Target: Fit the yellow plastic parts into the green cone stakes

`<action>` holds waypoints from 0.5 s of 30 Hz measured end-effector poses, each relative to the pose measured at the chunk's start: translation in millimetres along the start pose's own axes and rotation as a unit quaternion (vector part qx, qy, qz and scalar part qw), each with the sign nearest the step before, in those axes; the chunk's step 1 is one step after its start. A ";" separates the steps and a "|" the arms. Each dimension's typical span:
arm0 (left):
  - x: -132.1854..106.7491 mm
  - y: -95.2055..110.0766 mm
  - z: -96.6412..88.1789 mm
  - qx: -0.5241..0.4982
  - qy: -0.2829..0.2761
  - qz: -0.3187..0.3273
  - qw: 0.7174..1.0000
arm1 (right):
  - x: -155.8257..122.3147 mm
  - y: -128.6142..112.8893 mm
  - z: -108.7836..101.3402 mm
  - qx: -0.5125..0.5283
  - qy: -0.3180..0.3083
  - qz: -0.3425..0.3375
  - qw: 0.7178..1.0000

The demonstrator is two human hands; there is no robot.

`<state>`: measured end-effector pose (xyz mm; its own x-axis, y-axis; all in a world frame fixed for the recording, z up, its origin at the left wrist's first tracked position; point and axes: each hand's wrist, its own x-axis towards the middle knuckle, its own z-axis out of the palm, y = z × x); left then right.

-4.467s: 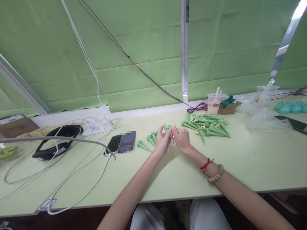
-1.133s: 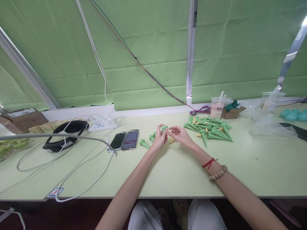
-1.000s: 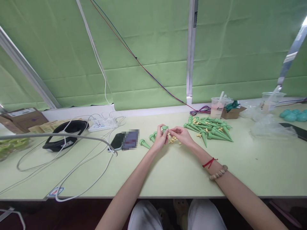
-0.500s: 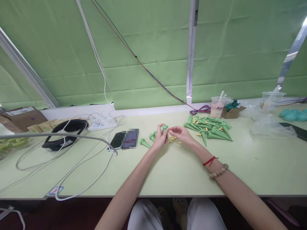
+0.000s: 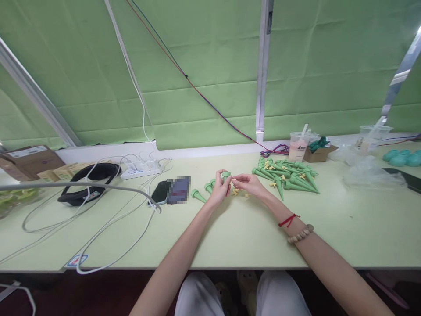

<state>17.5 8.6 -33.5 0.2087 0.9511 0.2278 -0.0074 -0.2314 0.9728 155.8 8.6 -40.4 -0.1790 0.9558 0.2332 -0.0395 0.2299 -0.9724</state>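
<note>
Spike (image 5: 226,175) was cap end up in the left hand (image 5: 219,189), around the middle of the desk (image 5: 250,239). That hand's grip was wrapped snugly round it, with the cap poking out on top; couldn't tell if the tip touched down, since the fingers hid it. The right hand (image 5: 251,184) had a narrow fingertip grip on a yellow bit (image 5: 232,179), mostly covered, right up against the spike's right side. More bits (image 5: 235,192) lay just below on the desk. Spare spikes (image 5: 198,196) sat just left of the left hand, and a bigger pile (image 5: 297,182) was off to the right.

Doing it well, IMO, came down to a firm left hold so the spike couldn't twist, the bit lined up square before any pressure, and a light pinch, cos something that tiny looked easy to drop.
</note>
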 end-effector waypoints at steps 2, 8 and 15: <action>0.6 -1.1 0.0 0.000 0.002 -0.005 1.000 | -0.6 -0.3 -0.7 -0.042 0.014 -0.035 0.998; 1.7 -4.6 0.0 0.008 -0.004 -0.005 1.000 | -2.7 -0.4 0.5 -0.092 0.041 -0.076 0.992; 2.5 -7.3 -0.3 0.012 -0.006 0.002 1.000 | -0.5 2.5 -1.3 -0.037 0.030 -0.037 0.998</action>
<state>17.7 12.7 -40.0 0.2202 0.9479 0.2304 0.0151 -0.2395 0.9708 157.1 8.9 -43.0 -0.1184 0.9443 0.3069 0.0236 0.3117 -0.9499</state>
